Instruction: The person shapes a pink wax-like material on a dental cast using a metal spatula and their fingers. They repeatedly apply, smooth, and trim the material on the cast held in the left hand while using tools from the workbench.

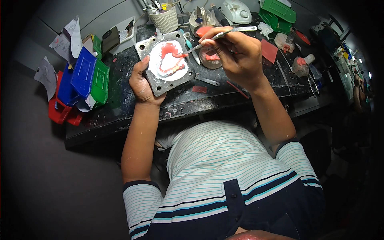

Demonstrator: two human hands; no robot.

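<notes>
My left hand (143,85) is wrapped round the left and near edge of a square grey metal dental flask (186,78), tilted over the bench. White plaster (153,56) fills its round middle, with a horseshoe of red wax (168,49) and a row of pale teeth (175,70) on it. In my right hand (243,56), fingers pinch a slim metal wax carver (239,29). Its tip reaches the right side of the red wax; whether it touches I cannot tell. Behind the carver sits a round model with pink wax (210,57). A turquoise-handled tool (188,42) lies beside the flask.
Blue (83,72), green (101,82) and red bins (60,107) stand at the left. A woven tool cup (163,21) and a white rounded device (236,12) are at the back. Pink wax sheet (269,51), a metal spatula (207,81) and a wax piece (199,89) lie on the black bench (188,105).
</notes>
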